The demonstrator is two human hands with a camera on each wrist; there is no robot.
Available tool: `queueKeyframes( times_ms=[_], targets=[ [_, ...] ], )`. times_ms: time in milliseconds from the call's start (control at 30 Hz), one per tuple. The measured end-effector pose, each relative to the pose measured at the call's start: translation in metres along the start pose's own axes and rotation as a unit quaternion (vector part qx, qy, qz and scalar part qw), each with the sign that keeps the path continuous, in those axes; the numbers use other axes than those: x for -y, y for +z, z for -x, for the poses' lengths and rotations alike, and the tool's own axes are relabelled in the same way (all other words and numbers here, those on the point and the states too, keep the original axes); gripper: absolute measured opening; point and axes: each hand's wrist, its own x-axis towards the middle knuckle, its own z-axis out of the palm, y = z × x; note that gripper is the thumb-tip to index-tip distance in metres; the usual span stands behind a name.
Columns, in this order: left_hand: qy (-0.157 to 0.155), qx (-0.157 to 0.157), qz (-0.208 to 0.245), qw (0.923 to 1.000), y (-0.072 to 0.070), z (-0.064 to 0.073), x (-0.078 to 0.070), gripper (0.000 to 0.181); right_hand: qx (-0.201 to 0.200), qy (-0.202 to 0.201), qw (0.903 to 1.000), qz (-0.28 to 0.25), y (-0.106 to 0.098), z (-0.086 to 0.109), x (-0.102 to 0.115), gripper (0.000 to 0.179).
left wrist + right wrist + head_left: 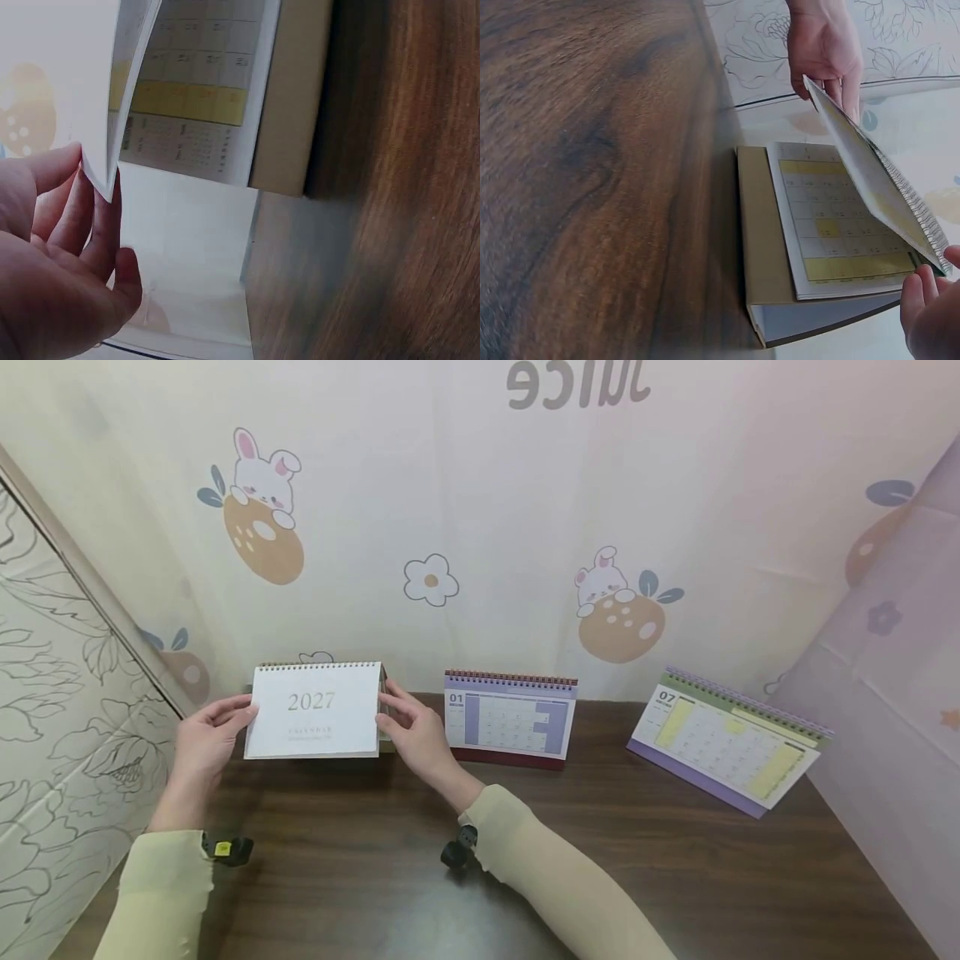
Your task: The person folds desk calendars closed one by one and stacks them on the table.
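A spiral-bound desk calendar [313, 714] with a white cover reading 2027 stands at the back left of the table. My left hand [207, 739] pinches the left edge of its raised front sheets. In the left wrist view those white sheets [94, 97] sit between thumb and fingers. My right hand [416, 731] holds the calendar's right side near the rings, thumb toward the front. Under the raised sheets, the right wrist view shows a month page with yellow bands [829, 225] on a brown cardboard stand [759, 225].
A purple-and-white calendar [510, 722] with a dark red base stands close to my right hand. Farther right, a green-and-yellow calendar [727, 739] stands angled. A printed curtain [480, 527] hangs behind the dark wooden table [360, 860]; a floral panel [67, 677] borders the left.
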Motion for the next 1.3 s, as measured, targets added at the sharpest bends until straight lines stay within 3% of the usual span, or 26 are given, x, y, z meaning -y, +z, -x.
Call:
queueKeyframes(
  times_ms=[267,433,867,1133,1300],
  targets=[
    [0.003,-0.045,-0.054,0.9975,0.015,-0.004,-0.001,0.053,-0.032,0.024,0.9989,-0.024,0.001,-0.005,-0.009,0.029],
    [0.018,-0.053,-0.07,0.996,0.019,-0.006,0.003,0.051,-0.073,0.056,0.9957,0.005,0.003,-0.013,-0.016,0.025],
    [0.04,-0.019,-0.064,0.997,0.023,-0.018,0.009,0.057,-0.11,0.102,0.9871,0.055,0.008,-0.033,-0.022,0.022],
    [0.02,0.008,-0.051,0.9985,0.021,-0.022,0.009,0.067,-0.14,0.116,0.9783,0.099,0.016,-0.041,-0.023,0.02],
    [0.005,0.016,-0.025,0.9995,0.021,-0.025,0.009,0.066,-0.15,0.123,0.9781,0.075,0.017,-0.042,-0.025,0.02]
  ],
)
